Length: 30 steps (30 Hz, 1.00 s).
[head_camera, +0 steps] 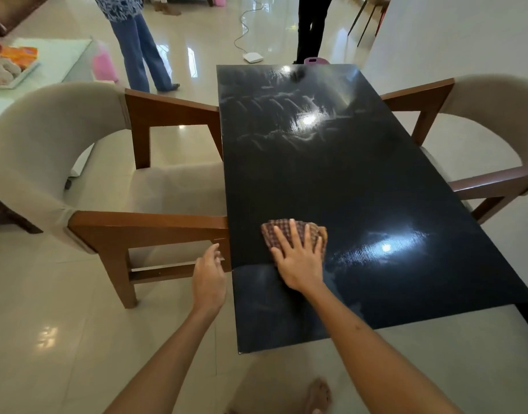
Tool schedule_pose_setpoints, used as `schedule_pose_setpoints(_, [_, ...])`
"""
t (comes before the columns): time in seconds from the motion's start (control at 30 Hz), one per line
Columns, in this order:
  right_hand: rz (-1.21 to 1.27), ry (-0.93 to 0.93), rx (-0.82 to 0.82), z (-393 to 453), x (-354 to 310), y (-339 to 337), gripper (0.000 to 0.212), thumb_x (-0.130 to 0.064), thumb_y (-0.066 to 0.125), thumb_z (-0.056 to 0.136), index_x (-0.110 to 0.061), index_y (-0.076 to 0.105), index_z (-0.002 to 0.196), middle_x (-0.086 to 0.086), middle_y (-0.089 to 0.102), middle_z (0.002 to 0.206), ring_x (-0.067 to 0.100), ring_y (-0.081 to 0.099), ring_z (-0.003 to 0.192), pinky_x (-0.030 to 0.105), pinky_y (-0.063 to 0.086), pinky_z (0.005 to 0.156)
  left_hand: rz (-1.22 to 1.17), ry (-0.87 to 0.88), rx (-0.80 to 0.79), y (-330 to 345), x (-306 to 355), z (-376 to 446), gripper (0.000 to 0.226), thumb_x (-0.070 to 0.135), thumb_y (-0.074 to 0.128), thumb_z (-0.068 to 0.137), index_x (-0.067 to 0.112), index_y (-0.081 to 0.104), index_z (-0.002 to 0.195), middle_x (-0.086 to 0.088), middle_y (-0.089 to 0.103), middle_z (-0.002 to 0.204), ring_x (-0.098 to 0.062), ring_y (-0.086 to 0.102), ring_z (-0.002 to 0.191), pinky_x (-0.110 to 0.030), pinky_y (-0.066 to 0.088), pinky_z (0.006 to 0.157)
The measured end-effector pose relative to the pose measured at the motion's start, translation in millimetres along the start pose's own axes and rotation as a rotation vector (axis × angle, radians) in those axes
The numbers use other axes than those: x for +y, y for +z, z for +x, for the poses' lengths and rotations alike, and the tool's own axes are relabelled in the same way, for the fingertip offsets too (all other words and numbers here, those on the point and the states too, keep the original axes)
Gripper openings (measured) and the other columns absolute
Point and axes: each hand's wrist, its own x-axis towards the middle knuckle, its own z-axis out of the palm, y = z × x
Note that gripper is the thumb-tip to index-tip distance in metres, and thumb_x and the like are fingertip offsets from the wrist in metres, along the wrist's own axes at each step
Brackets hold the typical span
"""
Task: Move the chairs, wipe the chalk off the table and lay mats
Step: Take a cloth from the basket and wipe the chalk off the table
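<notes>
A glossy black table (361, 186) runs away from me, with white chalk smears (274, 115) across its far half. My right hand (300, 261) lies flat, fingers spread, pressing a brown checked cloth (289, 230) onto the near left part of the top. My left hand (209, 279) hovers open beside the table's left edge, just below the wooden armrest of the left chair (77, 174), holding nothing. A second beige chair (492, 138) with wooden arms stands at the right side. No mats are in view.
Two people stand beyond the table's far end, one in jeans (143, 52), one in dark trousers (310, 28). A white device (253, 57) with a cable lies on the tiled floor. A low glass table (62, 58) with a food tray stands at far left. My bare foot (318, 395) is below.
</notes>
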Motion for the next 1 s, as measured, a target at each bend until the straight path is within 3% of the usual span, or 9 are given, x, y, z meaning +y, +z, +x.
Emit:
schedule_pose_setpoints(0.1, [0.024, 0.146, 0.005, -7.4, 34.0, -3.4, 0.055, -0.058, 0.020, 0.098, -0.047, 0.009, 0.150, -0.006, -0.001, 0.163, 0.032, -0.006, 0.148, 0.057, -0.007, 0.116, -0.018, 0.000, -0.035, -2.3, 1.4, -2.0, 0.034, 0.018, 0.036, 0.102, 0.016, 0.047, 0.134, -0.007, 0.056, 0.126, -0.017, 0.053, 0.115, -0.024, 0.039, 0.089])
schedule_pose_setpoints(0.23, [0.078, 0.229, -0.002, -10.6, 19.7, 1.1, 0.056, -0.056, 0.021, 0.098, -0.044, 0.007, 0.151, -0.002, -0.002, 0.163, 0.036, -0.009, 0.148, 0.060, -0.008, 0.115, -0.031, 0.034, -0.074, -8.9, 0.4, -5.6, 0.035, 0.018, 0.035, 0.102, 0.018, 0.045, 0.136, -0.007, 0.054, 0.128, -0.017, 0.053, 0.115, -0.025, 0.042, 0.091])
schedule_pose_setpoints(0.37, [0.066, 0.020, 0.014, -29.5, -26.7, 8.0, 0.055, -0.056, 0.025, 0.097, -0.045, 0.013, 0.151, -0.003, 0.003, 0.163, 0.037, -0.006, 0.148, 0.056, -0.020, 0.110, -0.026, 0.042, -0.093, -13.9, -2.1, -7.3, 0.036, 0.017, 0.037, 0.102, 0.017, 0.044, 0.137, -0.008, 0.053, 0.129, -0.018, 0.052, 0.117, -0.027, 0.040, 0.093])
schedule_pose_setpoints(0.53, [0.082, -0.216, -0.003, -74.9, -84.1, 24.9, 0.054, -0.055, 0.015, 0.098, -0.045, 0.010, 0.150, -0.003, 0.006, 0.163, 0.036, -0.001, 0.148, 0.059, -0.012, 0.115, -0.021, 0.030, -0.114, -12.8, 0.3, -9.7, 0.037, 0.017, 0.033, 0.102, 0.016, 0.044, 0.137, -0.012, 0.052, 0.127, -0.023, 0.051, 0.117, -0.037, 0.042, 0.099])
schedule_pose_setpoints(0.67, [0.102, -0.277, -0.003, -91.4, -72.8, 23.9, 0.053, -0.057, 0.011, 0.098, -0.046, 0.007, 0.150, -0.008, 0.002, 0.163, 0.031, 0.000, 0.150, 0.057, -0.006, 0.118, -0.042, 0.044, -0.121, -2.6, 7.9, -18.1, 0.036, 0.018, 0.032, 0.102, 0.017, 0.044, 0.136, -0.011, 0.052, 0.127, -0.021, 0.051, 0.117, -0.029, 0.041, 0.093])
schedule_pose_setpoints(0.9, [-0.005, 0.085, 0.090, -97.3, 40.3, 8.8, 0.053, -0.057, 0.028, 0.096, -0.048, 0.022, 0.148, -0.007, 0.013, 0.162, 0.034, 0.006, 0.148, 0.056, -0.004, 0.117, -0.026, 0.037, -0.138, 7.8, 15.3, -28.6, 0.037, 0.015, 0.034, 0.102, 0.015, 0.045, 0.137, -0.010, 0.053, 0.131, -0.021, 0.049, 0.122, -0.030, 0.038, 0.098])
schedule_pose_setpoints(1.0, [-0.003, 0.227, 0.061, -104.0, 82.2, 6.1, 0.055, -0.057, 0.026, 0.097, -0.046, 0.018, 0.150, -0.005, 0.013, 0.162, 0.032, 0.007, 0.148, 0.057, -0.001, 0.117, -0.052, 0.030, -0.125, 6.8, 15.5, -39.3, 0.036, 0.014, 0.033, 0.102, 0.014, 0.044, 0.136, -0.009, 0.053, 0.132, -0.021, 0.048, 0.123, -0.028, 0.037, 0.098])
